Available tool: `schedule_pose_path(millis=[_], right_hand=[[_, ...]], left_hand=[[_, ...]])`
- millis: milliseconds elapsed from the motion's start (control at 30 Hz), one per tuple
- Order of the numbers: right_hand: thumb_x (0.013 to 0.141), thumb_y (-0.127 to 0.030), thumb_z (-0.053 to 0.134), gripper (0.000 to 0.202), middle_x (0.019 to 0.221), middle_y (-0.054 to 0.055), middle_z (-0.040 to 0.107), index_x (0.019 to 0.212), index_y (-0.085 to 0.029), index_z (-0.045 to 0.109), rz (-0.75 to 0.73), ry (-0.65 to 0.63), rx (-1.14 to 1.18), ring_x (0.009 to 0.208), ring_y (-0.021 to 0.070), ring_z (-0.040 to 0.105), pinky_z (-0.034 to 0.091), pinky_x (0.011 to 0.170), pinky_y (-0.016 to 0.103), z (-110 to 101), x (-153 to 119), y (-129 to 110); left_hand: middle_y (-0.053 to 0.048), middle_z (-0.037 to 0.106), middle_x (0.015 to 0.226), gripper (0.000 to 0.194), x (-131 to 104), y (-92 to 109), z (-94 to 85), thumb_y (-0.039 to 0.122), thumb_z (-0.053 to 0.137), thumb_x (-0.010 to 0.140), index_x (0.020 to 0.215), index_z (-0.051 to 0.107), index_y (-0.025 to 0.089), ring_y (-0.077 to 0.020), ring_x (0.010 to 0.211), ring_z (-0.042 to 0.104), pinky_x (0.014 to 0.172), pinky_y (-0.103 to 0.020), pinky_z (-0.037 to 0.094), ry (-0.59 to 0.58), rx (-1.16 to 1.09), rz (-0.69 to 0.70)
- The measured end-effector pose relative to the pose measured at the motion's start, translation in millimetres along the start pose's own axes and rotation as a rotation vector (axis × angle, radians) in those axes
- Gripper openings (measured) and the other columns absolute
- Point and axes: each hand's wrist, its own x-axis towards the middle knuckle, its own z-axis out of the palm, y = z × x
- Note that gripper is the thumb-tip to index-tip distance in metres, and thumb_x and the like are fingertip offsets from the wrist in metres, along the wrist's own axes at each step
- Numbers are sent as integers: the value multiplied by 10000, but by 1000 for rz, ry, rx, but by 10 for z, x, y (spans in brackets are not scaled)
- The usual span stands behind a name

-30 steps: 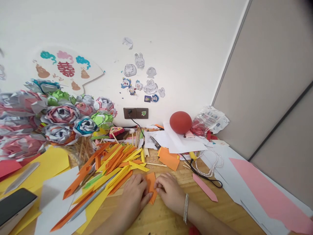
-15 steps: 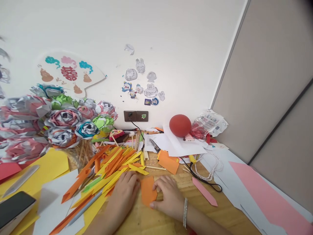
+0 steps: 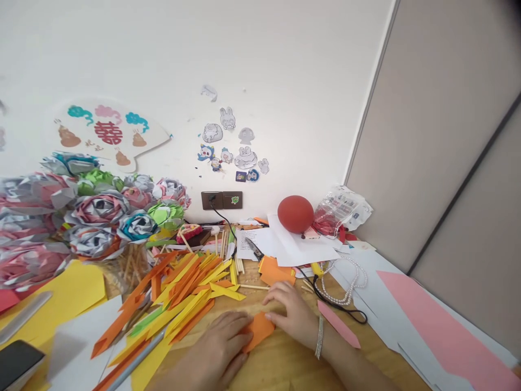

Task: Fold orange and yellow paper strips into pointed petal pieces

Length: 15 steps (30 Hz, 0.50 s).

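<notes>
On the wooden table in front of me lies a small piece of folded orange paper [image 3: 259, 332], turned at a slant. My left hand [image 3: 223, 342] grips its left edge, fingers pressed on the paper and the thumb low beside it. My right hand [image 3: 293, 313], with a beaded bracelet at the wrist, is at the paper's upper right corner. Its thumb touches that corner while the other fingers are held apart above it. Just beyond is a stack of orange paper pieces [image 3: 277, 271]. Folded yellow and orange paper strips [image 3: 191, 288] are heaped to the left.
Paper flowers [image 3: 100, 209] crowd the left, near a phone [image 3: 18, 364]. Scissors [image 3: 254, 248], a red balloon [image 3: 296, 214] and a bead string [image 3: 345, 296] lie toward the back. A pink strip [image 3: 338, 324] and large pink paper [image 3: 439, 326] are on the right.
The orange paper has turned and shifted slightly right. My left hand has come down onto its left edge. My right hand has moved up to its corner, with the fingers now lifted apart.
</notes>
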Motion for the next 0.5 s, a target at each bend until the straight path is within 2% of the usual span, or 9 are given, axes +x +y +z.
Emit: schedule_pose_path(millis=[100,200,300,500], right_hand=[[705,-276,741,200,913,10,576,871,-230,639,-214,-74,-137,882,192,503,397,771,314,100,-36,-107],[820,-259,615,54,809,18,596,796,-212,629,-342,-102,-378,810,197,490,368,715,330,198,-53,-172],[839,-218,585,81,765,17,612,769,-203,623,-334,-74,-404,778,189,493,359,700,323,213,-47,-159],[812,-196,629,66,737,-5,649,753,-215,650,-276,-66,-160,744,166,539,384,717,292,124,-23,-38]], left_hand=[[-54,684,1032,211,31,-2,114,243,484,880,1022,640,255,-248,985,611,863,-397,501,90,61,-21],[-53,688,955,181,39,-29,181,232,490,871,944,655,246,-247,923,615,828,-393,499,119,75,-44],[-40,682,921,154,33,-89,155,231,526,849,944,644,255,-229,910,599,824,-360,486,101,9,-56],[-14,681,847,238,38,-183,27,187,433,907,818,645,249,-173,865,586,809,-298,460,102,-78,43]])
